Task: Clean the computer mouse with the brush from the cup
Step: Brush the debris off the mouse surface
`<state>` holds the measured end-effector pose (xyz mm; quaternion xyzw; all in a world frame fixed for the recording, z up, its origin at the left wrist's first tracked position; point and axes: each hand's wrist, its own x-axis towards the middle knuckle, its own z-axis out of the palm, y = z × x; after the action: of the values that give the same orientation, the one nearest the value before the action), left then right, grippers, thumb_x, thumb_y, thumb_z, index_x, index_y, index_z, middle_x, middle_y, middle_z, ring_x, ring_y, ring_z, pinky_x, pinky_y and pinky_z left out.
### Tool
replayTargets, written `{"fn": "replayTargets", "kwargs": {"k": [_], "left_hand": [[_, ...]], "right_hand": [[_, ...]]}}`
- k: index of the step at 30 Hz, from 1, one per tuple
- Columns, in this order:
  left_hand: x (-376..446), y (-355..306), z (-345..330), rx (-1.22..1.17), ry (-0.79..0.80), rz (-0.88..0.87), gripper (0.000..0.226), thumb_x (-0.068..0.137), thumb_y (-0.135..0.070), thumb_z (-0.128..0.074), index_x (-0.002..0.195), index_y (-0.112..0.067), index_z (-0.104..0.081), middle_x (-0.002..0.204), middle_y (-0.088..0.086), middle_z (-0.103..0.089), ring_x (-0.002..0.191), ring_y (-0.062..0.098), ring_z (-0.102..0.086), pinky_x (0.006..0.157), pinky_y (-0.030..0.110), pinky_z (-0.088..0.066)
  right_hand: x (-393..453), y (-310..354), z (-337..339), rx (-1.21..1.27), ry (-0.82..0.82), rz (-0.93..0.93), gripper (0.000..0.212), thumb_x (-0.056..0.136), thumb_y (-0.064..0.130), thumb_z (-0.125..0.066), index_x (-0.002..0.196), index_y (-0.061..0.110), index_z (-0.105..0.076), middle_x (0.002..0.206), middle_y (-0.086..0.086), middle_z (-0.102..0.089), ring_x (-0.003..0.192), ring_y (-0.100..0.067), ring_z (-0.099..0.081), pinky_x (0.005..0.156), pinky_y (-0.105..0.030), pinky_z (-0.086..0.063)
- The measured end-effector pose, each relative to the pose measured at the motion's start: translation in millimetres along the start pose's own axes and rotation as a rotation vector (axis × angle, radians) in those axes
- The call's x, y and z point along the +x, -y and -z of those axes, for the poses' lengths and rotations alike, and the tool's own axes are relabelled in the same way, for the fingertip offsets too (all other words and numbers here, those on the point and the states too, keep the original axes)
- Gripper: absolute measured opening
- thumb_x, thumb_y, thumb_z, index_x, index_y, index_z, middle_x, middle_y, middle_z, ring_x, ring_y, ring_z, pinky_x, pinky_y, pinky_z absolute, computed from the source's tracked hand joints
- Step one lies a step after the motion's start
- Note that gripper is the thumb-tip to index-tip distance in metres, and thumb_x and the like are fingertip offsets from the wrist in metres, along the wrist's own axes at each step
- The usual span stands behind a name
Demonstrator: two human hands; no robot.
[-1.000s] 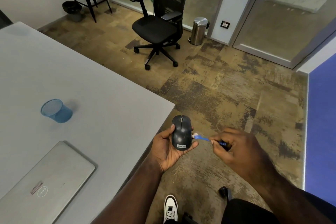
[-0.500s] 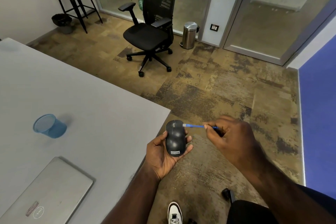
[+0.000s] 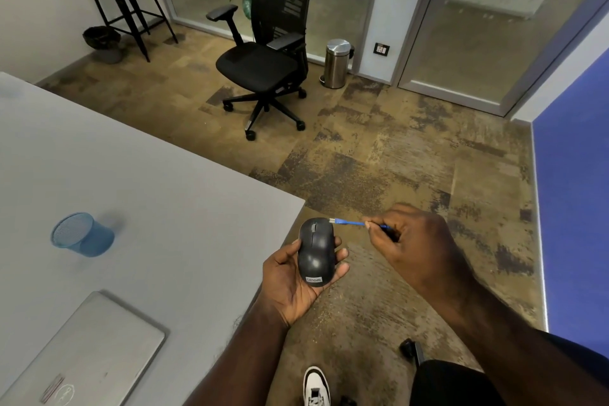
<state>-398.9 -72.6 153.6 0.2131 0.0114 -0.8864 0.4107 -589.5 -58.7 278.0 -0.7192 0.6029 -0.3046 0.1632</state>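
Up and forward goes the brush since a second ago: I saw its tip down by the mouse's right flank, and now it sits at the front right corner, with the camera tilted up to take in more of the room.

From the head view, my only one, the left hand [image 3: 290, 277] cradles the black plastic Lenovo computer mouse [image 3: 316, 252] in its palm, fingers curled round both sides, held out past the table edge and over the floor. The right hand [image 3: 418, 247] pinches the thin blue-handled brush [image 3: 349, 223] between thumb and fingertips, handle level, pale bristle tip touching the mouse's front right corner.

On to the surface: a plain grey matte table [image 3: 148, 181] fills the left. On it I see the blue mesh cup [image 3: 82, 234], upright and well apart from the hands, and a closed silver laptop [image 3: 89, 349] near the bottom left corner.

Now the room: mottled brown carpet tiles [image 3: 379, 168], a black mesh office chair [image 3: 267, 53] on castors, a small steel pedal bin [image 3: 336, 63] just beside a white pillar, frosted glass partitions behind, a tall black stool [image 3: 122, 0] at the left wall, a blue wall panel [image 3: 573, 191] on the right. A white trainer [image 3: 315, 387] shows at the bottom edge.
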Motion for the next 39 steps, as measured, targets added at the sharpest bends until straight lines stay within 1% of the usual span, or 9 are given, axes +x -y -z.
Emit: {"fn": "replayTargets", "kwargs": {"k": [5, 11, 13, 16, 20, 24, 28, 34, 39], "left_hand": [[0, -3, -3, 0.01, -0.04, -0.038, 0.052, 0.084, -0.024, -0.053, 0.127, 0.005, -0.058, 0.124, 0.03, -0.06, 0.109, 0.045, -0.062, 0.093, 0.056, -0.051], [0, 0, -2, 0.024, -0.028, -0.014, 0.057, 0.084, -0.023, -0.054, 0.132, 0.007, -0.051, 0.125, 0.028, -0.059, 0.113, 0.044, -0.059, 0.096, 0.053, -0.05], [1, 0, -4, 0.031, -0.007, -0.004, 0.056, 0.084, -0.023, -0.054, 0.131, 0.008, -0.053, 0.125, 0.028, -0.06, 0.113, 0.044, -0.059, 0.098, 0.053, -0.049], [1, -1, -6, 0.032, -0.016, -0.009, 0.053, 0.081, -0.022, -0.059, 0.126, 0.007, -0.058, 0.123, 0.03, -0.061, 0.109, 0.045, -0.061, 0.096, 0.054, -0.049], [2, -2, -3, 0.028, -0.045, -0.008, 0.053, 0.085, -0.023, -0.054, 0.129, 0.007, -0.055, 0.125, 0.03, -0.059, 0.11, 0.044, -0.06, 0.097, 0.054, -0.049], [5, 0, -4, 0.036, -0.033, 0.008, 0.053, 0.089, -0.024, -0.047, 0.132, 0.007, -0.052, 0.128, 0.026, -0.059, 0.113, 0.042, -0.058, 0.098, 0.053, -0.048], [5, 0, -6, 0.068, -0.014, 0.016, 0.051, 0.088, -0.024, -0.049, 0.13, 0.005, -0.055, 0.128, 0.027, -0.058, 0.113, 0.043, -0.058, 0.097, 0.052, -0.049], [5, 3, -5, 0.087, -0.03, 0.04, 0.068, 0.077, -0.019, -0.057, 0.141, 0.003, -0.043, 0.135, 0.03, -0.049, 0.116, 0.044, -0.052, 0.094, 0.056, -0.049], [11, 8, -4, 0.122, -0.002, 0.051, 0.055, 0.079, -0.012, -0.053, 0.133, 0.001, -0.054, 0.131, 0.032, -0.054, 0.112, 0.048, -0.058, 0.096, 0.059, -0.047]], "right_hand": [[-8, -1, -1, 0.043, 0.117, 0.021, 0.01, 0.08, 0.02, -0.069, 0.086, 0.02, -0.077, 0.071, 0.018, -0.061, 0.067, 0.0, -0.061, 0.051, -0.006, -0.039], [1, -1, 2, 0.032, -0.011, -0.014, 0.014, 0.084, 0.016, -0.069, 0.095, 0.017, -0.077, 0.069, 0.02, -0.056, 0.068, 0.005, -0.059, 0.05, -0.002, -0.038], [1, -1, 0, 0.017, 0.027, -0.008, 0.015, 0.085, 0.019, -0.067, 0.097, 0.017, -0.076, 0.071, 0.018, -0.058, 0.068, 0.003, -0.06, 0.052, -0.006, -0.043], [-3, -1, -2, 0.063, 0.103, 0.006, 0.019, 0.08, 0.033, -0.063, 0.086, 0.021, -0.077, 0.072, 0.016, -0.064, 0.066, -0.001, -0.062, 0.052, -0.016, -0.049], [1, -2, 1, 0.076, 0.021, -0.006, 0.012, 0.081, 0.024, -0.067, 0.086, 0.02, -0.077, 0.069, 0.02, -0.06, 0.065, 0.005, -0.06, 0.048, -0.003, -0.039], [10, -5, 1, -0.006, -0.004, -0.022, 0.016, 0.086, 0.02, -0.067, 0.099, 0.019, -0.076, 0.072, 0.022, -0.056, 0.07, 0.006, -0.059, 0.055, -0.005, -0.041], [5, -5, -1, -0.013, 0.113, 0.01, 0.008, 0.082, 0.018, -0.069, 0.084, 0.02, -0.076, 0.067, 0.025, -0.054, 0.067, 0.005, -0.059, 0.053, -0.004, -0.038], [15, -10, 3, 0.003, -0.011, -0.034, 0.016, 0.084, 0.022, -0.066, 0.096, 0.019, -0.076, 0.076, 0.018, -0.062, 0.075, 0.005, -0.06, 0.055, -0.004, -0.043], [16, -6, -9, -0.07, 0.09, -0.03, 0.017, 0.085, 0.026, -0.064, 0.095, 0.02, -0.077, 0.081, 0.013, -0.065, 0.067, 0.002, -0.06, 0.057, -0.011, -0.048]]}}
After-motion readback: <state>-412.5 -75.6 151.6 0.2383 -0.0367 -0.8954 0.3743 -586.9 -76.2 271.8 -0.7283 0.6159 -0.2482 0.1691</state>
